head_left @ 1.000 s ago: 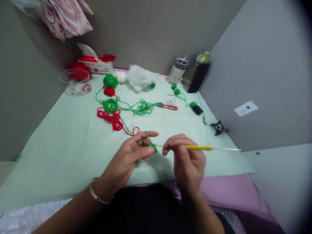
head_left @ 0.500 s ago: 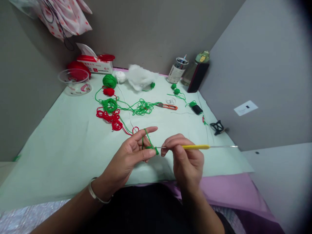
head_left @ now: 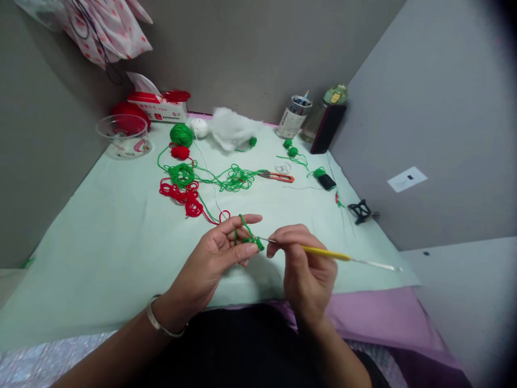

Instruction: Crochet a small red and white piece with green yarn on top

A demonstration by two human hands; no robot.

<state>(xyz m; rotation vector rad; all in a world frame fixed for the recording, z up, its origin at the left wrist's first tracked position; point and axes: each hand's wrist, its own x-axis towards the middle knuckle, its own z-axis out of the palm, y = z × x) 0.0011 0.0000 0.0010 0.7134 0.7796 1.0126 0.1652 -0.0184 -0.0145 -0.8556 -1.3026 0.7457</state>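
Note:
My left hand [head_left: 226, 245] pinches a small green crochet piece [head_left: 259, 245] between thumb and fingers. Green yarn loops up over its raised index finger. In my right hand [head_left: 305, 258] is a crochet hook [head_left: 327, 253] with a yellow grip, held like a pencil. The hook's thin metal tip reaches the green piece; whether it is inside a stitch I cannot tell. Its other metal end points right and slightly down. Beyond my hands lie tangled green yarn [head_left: 238, 178] and loose red yarn [head_left: 180, 191].
Orange-handled thread snips [head_left: 278, 177] lie at mid-table. Behind are a green yarn ball [head_left: 181, 134], white stuffing [head_left: 234, 128], a tissue box [head_left: 161, 110] and a clear tub [head_left: 125, 137]. At right stand a pen can [head_left: 294, 117], a bottle [head_left: 336, 94] and a black clip [head_left: 362, 212].
The crochet hook has tilted, its far right end swinging down while the tip sits a little higher. My right hand has rotated slightly; my left hand has barely moved.

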